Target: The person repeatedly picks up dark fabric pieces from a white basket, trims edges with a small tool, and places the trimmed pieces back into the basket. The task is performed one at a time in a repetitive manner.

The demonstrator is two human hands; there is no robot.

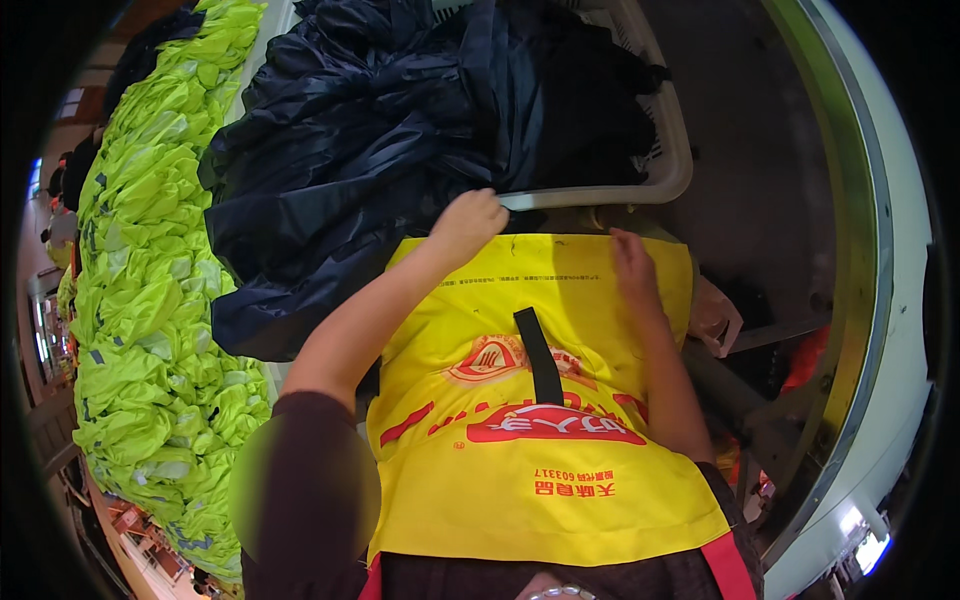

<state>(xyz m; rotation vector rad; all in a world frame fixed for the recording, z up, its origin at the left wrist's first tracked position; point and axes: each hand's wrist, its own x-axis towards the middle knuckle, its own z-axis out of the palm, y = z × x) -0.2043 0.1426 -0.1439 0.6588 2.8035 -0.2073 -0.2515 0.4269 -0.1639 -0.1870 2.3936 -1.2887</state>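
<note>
My left hand [469, 228] is closed, its knuckles up, where the dark navy fabric [330, 165] meets the near rim of a white plastic basket [610, 194]. What its fingers grip, if anything, is hidden under the hand. My right hand [636, 268] hangs over the right part of the yellow apron [620, 505], below the basket's near right corner. Its fingers are bent close together, and I cannot make out anything in them. A short black strip [540, 356] lies on the apron's front between my forearms.
The navy fabric heaps over the basket's left side and droops toward me. A tall pile of neon yellow-green garments [160, 300] runs along the left. On the right stands a curved pale-edged table [880, 200], with a greyish metal frame [790, 430] below it.
</note>
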